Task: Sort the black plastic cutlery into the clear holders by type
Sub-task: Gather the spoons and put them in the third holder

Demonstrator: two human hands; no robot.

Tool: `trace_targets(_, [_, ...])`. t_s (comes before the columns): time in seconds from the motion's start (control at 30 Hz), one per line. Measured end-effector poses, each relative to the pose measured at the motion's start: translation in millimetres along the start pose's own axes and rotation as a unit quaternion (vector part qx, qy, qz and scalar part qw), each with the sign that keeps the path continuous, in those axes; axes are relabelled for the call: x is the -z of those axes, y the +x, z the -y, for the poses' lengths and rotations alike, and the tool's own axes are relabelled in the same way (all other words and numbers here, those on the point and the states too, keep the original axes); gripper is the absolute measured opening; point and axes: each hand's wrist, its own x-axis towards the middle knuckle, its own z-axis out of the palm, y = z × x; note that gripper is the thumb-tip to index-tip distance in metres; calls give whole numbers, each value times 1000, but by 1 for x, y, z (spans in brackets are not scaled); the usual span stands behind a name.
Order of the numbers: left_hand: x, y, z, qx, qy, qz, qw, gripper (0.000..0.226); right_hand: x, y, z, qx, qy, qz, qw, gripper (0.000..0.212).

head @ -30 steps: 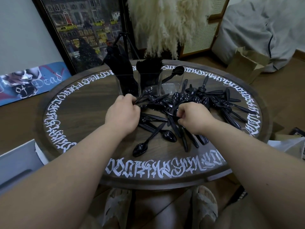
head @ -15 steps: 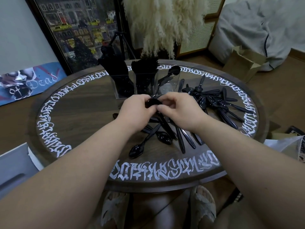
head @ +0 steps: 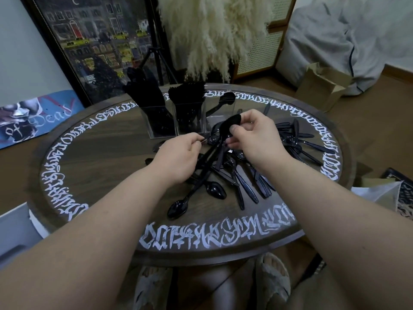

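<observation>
Right hand [head: 252, 139] pinches a bunch of spoons [head: 225, 130] over the worktop [head: 93, 157] pile, left hand [head: 178, 157] pinches a handle; next, likely drop them into the near-empty holder [head: 220, 115].

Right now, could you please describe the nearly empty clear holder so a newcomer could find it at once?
Start at the round wooden table with white lettering. Three clear holders stand in a row at its far side. The right holder has only a few spoons leaning in it, while its two neighbours are packed full.
</observation>
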Motion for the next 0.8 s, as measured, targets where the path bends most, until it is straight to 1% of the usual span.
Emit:
trace_targets(0.07, [-3, 1, 1, -2, 10, -2, 1000, 32, -1, 0, -1, -27, 61, 8, 998, 15])
trace_targets(0.17, [-4, 2, 3, 8, 10, -3, 1000, 29, -3, 1, -2, -52, 102, 5, 993, 15])
trace_targets(0.3, [-6, 1, 1, 11, -41, 14, 999, 24, -6, 2, -4, -73, 136, -4, 988, 18])
trace_targets(0.37, [-8, 0, 0, 16, -87, 18, 996, 23, -6, 3, -4, -72, 140, -7, 988, 18])
trace_targets(0.43, [-8, -1, -1, 11, -114, 27, 993, 23, -4, 3, -6, -59, 106, -15, 993, 15])
trace_targets(0.5, [-6, -2, 0, -11, -96, 34, 995, 23, -1, 5, -11, -37, 16, -39, 998, 8])
trace_targets(0.57, [-3, -2, -1, -36, -49, 35, 998, 22, 1, 6, -15, -15, -78, -70, 994, 9])
trace_targets(0.63, [0, -4, -4, -53, 2, 40, 998, 22, 2, 7, -15, 6, -124, -89, 988, 13])
trace_targets(0.73, [3, -6, -5, -68, 56, 44, 995, 30, 3, 5, -14, 52, -185, -79, 978, 22])
trace_targets(0.8, [5, -3, -2, -78, 101, 45, 991, 35, 4, 3, -14, 77, -219, -72, 970, 20])
